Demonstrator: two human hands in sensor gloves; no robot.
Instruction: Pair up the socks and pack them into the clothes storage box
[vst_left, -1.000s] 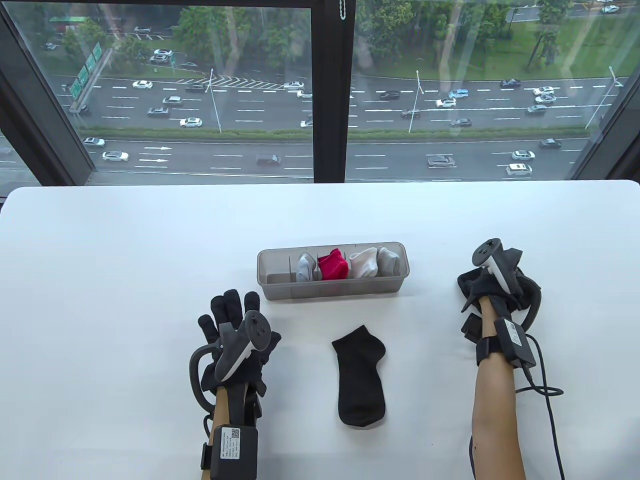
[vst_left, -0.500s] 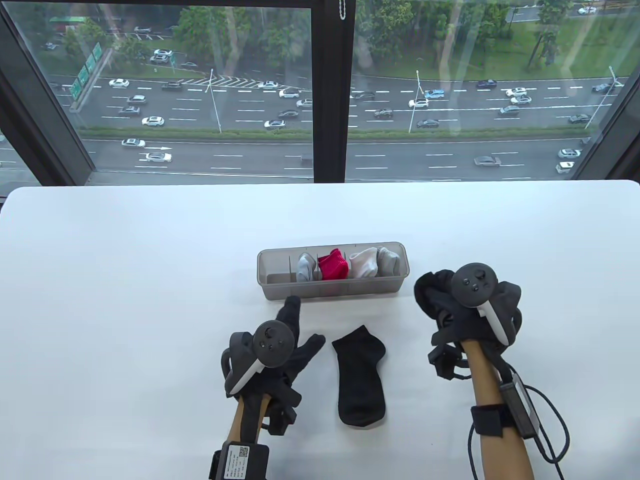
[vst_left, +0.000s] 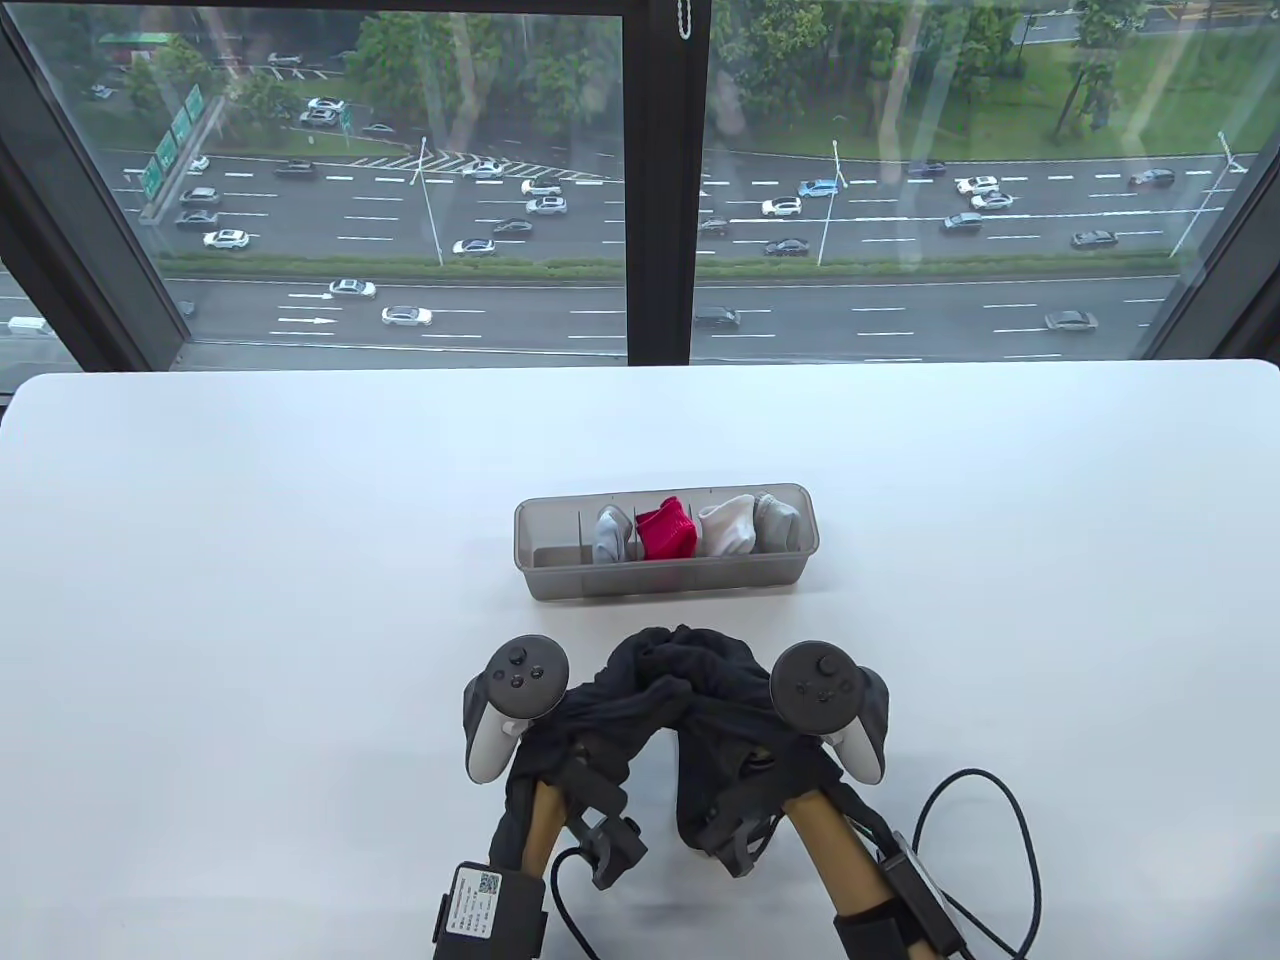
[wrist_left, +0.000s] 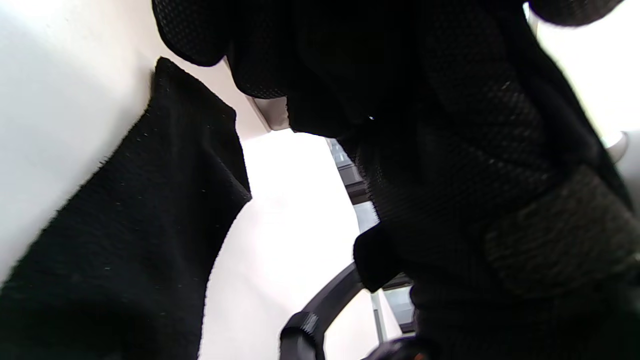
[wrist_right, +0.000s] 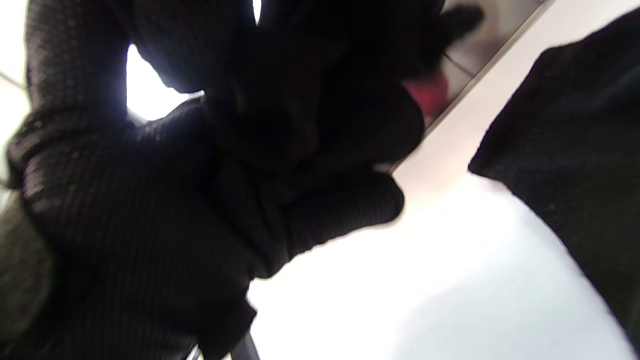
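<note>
A crumpled black sock (vst_left: 680, 660) hangs between my two hands just in front of the grey storage box (vst_left: 560, 582). My left hand (vst_left: 590, 712) grips its left end and my right hand (vst_left: 732, 715) grips its right end; the trackers hide the fingers in the table view. A second black sock (vst_left: 697, 800) lies flat on the table under my right hand, mostly covered. It shows as dark knit in the left wrist view (wrist_left: 125, 225) and in the right wrist view (wrist_right: 575, 150). In the box sit a red pair (vst_left: 667, 532), a white pair (vst_left: 727, 527) and grey pairs (vst_left: 610, 535).
The box's leftmost compartment (vst_left: 552, 550) holds nothing. White table (vst_left: 250, 600) stretches wide on both sides of the box. A cable (vst_left: 1010, 830) loops on the table by my right forearm. A window runs behind the far edge.
My right hand carried the crumpled black sock from the right side to the centre. My left hand moved right to meet it and took hold of the sock. Both now cover the flat sock.
</note>
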